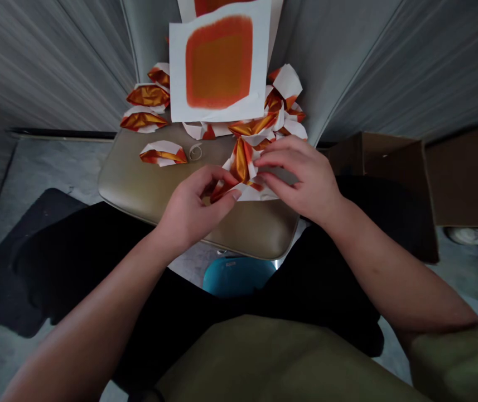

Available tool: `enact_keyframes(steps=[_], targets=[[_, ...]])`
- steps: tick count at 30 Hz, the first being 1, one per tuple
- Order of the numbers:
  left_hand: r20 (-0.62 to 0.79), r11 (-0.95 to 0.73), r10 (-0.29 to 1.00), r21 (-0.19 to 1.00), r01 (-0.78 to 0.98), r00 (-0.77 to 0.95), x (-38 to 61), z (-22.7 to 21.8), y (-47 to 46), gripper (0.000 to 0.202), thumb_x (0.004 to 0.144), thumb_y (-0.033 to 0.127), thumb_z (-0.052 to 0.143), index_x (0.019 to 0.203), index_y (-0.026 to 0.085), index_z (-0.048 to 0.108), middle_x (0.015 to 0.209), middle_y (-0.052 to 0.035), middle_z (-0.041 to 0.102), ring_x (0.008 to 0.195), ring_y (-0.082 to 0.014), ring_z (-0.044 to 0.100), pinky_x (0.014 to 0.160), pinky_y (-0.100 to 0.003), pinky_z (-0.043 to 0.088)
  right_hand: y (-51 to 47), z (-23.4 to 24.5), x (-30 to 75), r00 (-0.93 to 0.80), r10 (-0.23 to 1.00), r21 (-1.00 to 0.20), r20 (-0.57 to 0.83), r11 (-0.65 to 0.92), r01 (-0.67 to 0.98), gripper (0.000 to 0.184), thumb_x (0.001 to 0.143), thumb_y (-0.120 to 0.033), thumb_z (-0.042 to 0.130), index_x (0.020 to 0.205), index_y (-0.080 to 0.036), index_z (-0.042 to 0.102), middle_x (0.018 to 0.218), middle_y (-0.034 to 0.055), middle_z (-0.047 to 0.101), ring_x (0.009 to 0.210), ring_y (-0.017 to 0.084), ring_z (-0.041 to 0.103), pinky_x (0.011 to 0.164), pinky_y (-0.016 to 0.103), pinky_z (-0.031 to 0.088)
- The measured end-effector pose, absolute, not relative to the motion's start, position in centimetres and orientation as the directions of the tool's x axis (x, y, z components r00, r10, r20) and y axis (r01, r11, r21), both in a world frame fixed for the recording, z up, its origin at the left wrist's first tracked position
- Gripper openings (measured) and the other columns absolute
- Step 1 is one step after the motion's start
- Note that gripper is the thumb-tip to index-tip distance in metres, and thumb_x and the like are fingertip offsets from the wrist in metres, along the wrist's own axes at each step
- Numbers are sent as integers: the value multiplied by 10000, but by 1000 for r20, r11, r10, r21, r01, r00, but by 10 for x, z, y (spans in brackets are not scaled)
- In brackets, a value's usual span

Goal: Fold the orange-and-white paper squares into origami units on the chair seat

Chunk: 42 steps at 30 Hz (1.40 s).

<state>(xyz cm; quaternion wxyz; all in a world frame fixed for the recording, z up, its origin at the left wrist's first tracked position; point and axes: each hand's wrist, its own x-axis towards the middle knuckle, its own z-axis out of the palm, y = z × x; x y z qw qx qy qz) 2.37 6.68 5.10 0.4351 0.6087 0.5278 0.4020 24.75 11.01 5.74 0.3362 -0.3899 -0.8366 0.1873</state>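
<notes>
My left hand (205,204) pinches the left end of an orange-and-gold paper ingot (242,162) between thumb and fingers. At its right side my right hand (301,170) has thumb and forefinger closed on the white edge. Creased paper with white borders spreads below it on the seat. Left of it lie a finished-looking folded paper ingot (163,153) and a thin pale rubber band (196,152). Behind my hands, flat sheets of joss paper (219,61) with an orange-gold square rest against the chair back. My fingertips partly cover the held paper.
A padded chair seat (138,181) is the work surface. More folded paper ingots (149,96) sit at its back left, and a heap of others (286,89) at the right. A blue stool (239,276) shows below; open cardboard boxes (389,162) stand on the right.
</notes>
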Motion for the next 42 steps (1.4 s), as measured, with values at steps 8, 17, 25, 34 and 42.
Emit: enact_keyframes(steps=[8, 17, 25, 34, 42], targets=[[1, -82, 972, 939, 335, 234, 13, 53, 73, 164, 813, 327, 722, 927, 218, 675, 842, 1, 664, 724, -130, 592, 696, -270, 527, 123, 70, 253, -604, 718, -586, 346, 668, 458, 255, 965, -364, 662, 1211, -357, 729, 1413, 32, 625, 1332, 282, 586, 1163, 510, 470], [-111, -101, 903, 886, 453, 416, -1, 52, 80, 173, 876, 397, 696, 945, 241, 722, 896, -1, 731, 809, -171, 670, 775, -294, 543, 138, 55, 254, -747, 624, -657, 227, 665, 356, 135, 940, -378, 677, 980, -307, 784, 1224, 50, 702, 1128, 255, 674, 981, 449, 538], [-161, -10, 933, 882, 471, 321, -6, 27, 73, 239, 862, 419, 711, 1006, 232, 748, 952, -31, 769, 800, -173, 678, 700, -277, 536, 122, 31, 243, -720, 686, -797, 108, 492, 350, 71, 892, -303, 728, 921, -237, 727, 984, 31, 728, 889, 195, 683, 800, 346, 533], [-149, 66, 972, 916, 395, 184, -8, 6, 57, 232, 858, 400, 753, 999, 217, 745, 933, -41, 770, 773, -153, 672, 689, -272, 528, 115, 22, 233, -595, 788, -892, -161, 142, 429, 224, 838, -321, 772, 1051, -257, 742, 998, 9, 761, 804, 168, 685, 711, 302, 544], [-175, 142, 983, 918, 371, 56, -2, 5, 54, 205, 860, 317, 744, 1050, 239, 757, 897, -9, 771, 705, -129, 667, 588, -234, 513, 116, 22, 229, -539, 807, -874, -241, 61, 482, 157, 864, -357, 754, 966, -238, 746, 860, -3, 748, 701, 156, 648, 627, 293, 501]])
